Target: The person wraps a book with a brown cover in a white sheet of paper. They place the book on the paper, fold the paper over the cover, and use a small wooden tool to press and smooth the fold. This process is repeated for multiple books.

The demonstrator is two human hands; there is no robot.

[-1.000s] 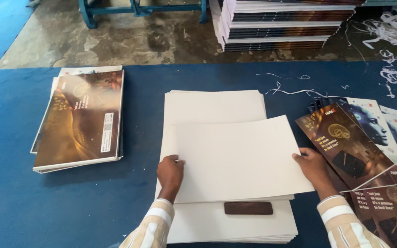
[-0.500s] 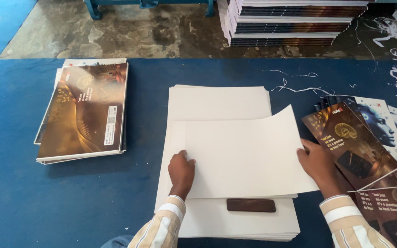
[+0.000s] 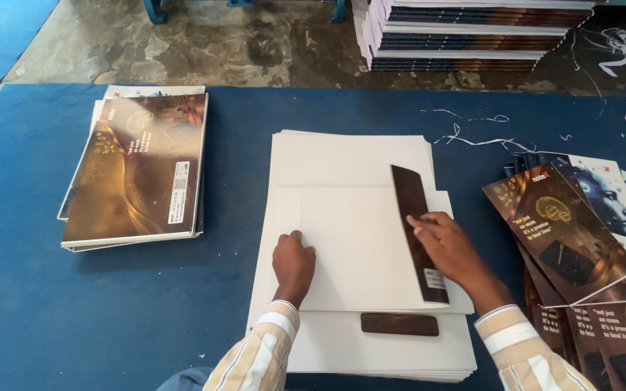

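Head view: brown block (image 3: 400, 324) beside stacked sheets (image 3: 349, 159)

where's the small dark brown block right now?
In the head view, the small dark brown block lies on the white sheet stack, near its front edge, between the left hand and right hand, just below the folded cover.

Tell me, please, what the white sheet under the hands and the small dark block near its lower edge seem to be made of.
White sheet: probably matte card or thick paper; it folds cleanly, showing a glossy dark printed underside. Dark block: perhaps wood or hard plastic; flat, brown, dull, rounded ends.
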